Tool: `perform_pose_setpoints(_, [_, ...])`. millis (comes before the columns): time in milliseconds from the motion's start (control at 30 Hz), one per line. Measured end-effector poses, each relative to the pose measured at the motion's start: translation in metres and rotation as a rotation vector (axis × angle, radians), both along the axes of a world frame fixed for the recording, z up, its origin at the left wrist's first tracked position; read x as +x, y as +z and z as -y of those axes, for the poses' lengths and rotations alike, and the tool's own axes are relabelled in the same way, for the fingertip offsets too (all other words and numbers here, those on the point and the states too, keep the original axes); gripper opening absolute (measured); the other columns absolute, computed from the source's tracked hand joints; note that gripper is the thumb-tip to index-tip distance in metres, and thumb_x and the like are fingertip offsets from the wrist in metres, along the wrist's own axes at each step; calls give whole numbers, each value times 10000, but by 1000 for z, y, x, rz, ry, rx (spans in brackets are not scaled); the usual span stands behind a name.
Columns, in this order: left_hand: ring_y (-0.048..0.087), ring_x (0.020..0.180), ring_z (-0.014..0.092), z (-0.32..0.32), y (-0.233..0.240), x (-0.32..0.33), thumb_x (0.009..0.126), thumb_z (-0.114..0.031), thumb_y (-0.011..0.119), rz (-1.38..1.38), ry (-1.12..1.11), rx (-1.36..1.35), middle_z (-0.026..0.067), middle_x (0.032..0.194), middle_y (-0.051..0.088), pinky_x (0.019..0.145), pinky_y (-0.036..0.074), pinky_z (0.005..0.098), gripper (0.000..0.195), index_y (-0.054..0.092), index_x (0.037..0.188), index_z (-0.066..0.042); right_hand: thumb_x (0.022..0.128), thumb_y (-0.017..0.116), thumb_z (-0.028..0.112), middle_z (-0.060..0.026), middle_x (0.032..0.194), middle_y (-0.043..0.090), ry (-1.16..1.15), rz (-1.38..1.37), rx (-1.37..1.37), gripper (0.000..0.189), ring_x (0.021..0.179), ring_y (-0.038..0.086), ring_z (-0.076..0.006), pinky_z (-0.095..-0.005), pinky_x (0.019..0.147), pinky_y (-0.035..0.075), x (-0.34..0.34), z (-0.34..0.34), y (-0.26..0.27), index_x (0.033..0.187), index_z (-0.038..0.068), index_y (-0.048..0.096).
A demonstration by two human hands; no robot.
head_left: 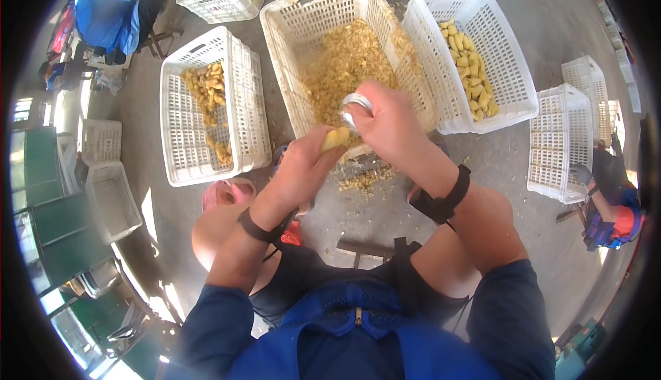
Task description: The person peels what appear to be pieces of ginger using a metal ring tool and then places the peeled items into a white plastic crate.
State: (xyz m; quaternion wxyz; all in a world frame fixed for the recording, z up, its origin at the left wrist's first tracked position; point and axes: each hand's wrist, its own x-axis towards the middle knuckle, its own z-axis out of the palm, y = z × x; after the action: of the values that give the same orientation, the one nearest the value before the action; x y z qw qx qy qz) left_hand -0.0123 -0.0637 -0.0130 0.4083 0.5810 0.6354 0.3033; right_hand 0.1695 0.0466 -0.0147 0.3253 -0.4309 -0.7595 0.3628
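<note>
My left hand (308,165) grips a pale yellow peeled piece (335,139), perhaps a root or tuber; its kind cannot be told for certain. Just right of it, my right hand (387,121) is closed on a shiny metal tool (355,107), blurred and partly hidden by the fingers. Both hands are above the near end of a white plastic crate (281,65) with a deep heap of yellowish-brown peelings (351,59). A white crate to the left (173,121) holds brown unpeeled pieces (206,90). The crate to the right (508,70) holds smooth yellow peeled pieces (470,70).
Scattered peelings (366,178) lie on the concrete floor between my feet. A pink bucket-like item (230,194) is beside my left knee. More white crates stand at the upper left (222,3), far left (113,201) and right (560,142). People sit at the upper left and right edge.
</note>
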Motion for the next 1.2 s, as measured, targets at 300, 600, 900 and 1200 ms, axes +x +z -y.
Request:
perform_pose_setpoints(300, [627,887,180,-4,10,-3,1028,-134,680,41,-4,-167,108,1002,692,822,533,336,265,630,1261,-19,940,757,143,-40,707,627,37,-112,-345,195,605,576,-119,-351,545,448,1,2,4,871,5,639])
perform_pose_setpoints(600, [691,880,380,1,6,-1,991,-130,720,-88,-81,129,219,974,690,788,553,427,278,631,1229,-17,880,781,193,-133,712,669,-12,-18,-293,245,608,638,-190,-378,564,495,15,-22,-1,903,-34,693])
perform_pose_setpoints(900, [663,824,401,0,5,0,959,-87,743,-155,-150,173,203,933,646,737,533,441,259,628,1179,-14,889,778,173,-120,762,703,110,-143,-781,232,588,653,-162,-340,507,504,8,-9,12,911,-46,707])
perform_pose_setpoints(1200, [692,890,413,0,12,-3,941,-91,755,-246,-170,260,190,992,681,755,562,450,298,654,1215,-33,957,738,161,-89,773,709,65,-12,-425,180,594,680,-111,-250,448,430,25,-25,-1,924,-7,681])
